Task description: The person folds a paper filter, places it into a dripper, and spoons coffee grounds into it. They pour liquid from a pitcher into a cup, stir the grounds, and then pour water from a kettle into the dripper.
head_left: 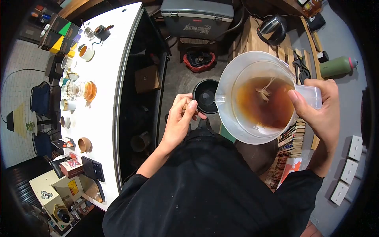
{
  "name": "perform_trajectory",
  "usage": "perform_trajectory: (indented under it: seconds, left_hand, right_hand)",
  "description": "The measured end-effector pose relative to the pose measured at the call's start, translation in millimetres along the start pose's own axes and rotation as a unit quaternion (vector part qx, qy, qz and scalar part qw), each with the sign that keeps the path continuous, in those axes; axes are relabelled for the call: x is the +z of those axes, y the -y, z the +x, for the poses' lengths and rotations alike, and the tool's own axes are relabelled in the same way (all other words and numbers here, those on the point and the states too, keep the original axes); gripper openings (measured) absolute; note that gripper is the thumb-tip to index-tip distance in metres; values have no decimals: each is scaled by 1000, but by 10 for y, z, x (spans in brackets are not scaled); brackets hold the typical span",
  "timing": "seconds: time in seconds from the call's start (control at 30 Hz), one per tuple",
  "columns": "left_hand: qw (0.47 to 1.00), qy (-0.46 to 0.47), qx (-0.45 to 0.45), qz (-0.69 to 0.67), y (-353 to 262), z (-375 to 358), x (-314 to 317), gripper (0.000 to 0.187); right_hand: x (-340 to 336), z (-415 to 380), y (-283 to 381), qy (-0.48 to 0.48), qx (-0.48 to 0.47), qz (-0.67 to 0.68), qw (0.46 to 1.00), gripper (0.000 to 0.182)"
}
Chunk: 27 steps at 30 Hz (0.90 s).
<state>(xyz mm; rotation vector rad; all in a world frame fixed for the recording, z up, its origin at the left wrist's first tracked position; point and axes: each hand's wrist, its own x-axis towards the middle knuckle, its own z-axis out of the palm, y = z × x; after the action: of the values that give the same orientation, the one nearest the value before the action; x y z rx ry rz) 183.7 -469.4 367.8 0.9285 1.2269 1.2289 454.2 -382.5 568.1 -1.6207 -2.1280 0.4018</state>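
My right hand (319, 104) is wrapped round the handle of a large translucent pitcher (241, 136). Brown liquid (260, 102) lies inside it, with a pale bundle on a string (263, 93) at the surface. The pitcher's spout is over the right edge of a black cup (206, 96), and no stream of liquid shows between them. My left hand (182, 116) holds this cup by its left side, fingers closed at its rim. The cup's inside is dark, with a bright reflection near its middle.
On the left, a white counter (106, 118) bears cups, a glass server (90, 91) and a phone (93, 169). Ahead are a grey cooler (196, 23) and a red-rimmed bin (199, 59). A kettle (272, 29) and a green bottle (336, 67) are at the right.
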Motion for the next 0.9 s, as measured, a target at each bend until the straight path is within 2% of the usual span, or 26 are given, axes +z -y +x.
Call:
perform_trajectory:
  seconds: [0.33, 0.4, 0.5, 0.9]
  left_hand:
    - [1000, 12, -6, -8, -3, 41, 53, 31]
    - [1000, 16, -7, -10, -14, 45, 63, 31]
    - [1000, 19, -10, -13, -16, 52, 78, 31]
    - [1000, 19, -6, -4, -4, 59, 84, 31]
  right_hand:
    - [-39, -7, 109, -5, -15, -43, 999, 41]
    - [-43, -15, 68, 15, -52, -46, 998, 34]
    - [-9, -23, 59, -12, -33, -44, 998, 34]
    - [-26, 14, 97, 6, -54, -95, 994, 36]
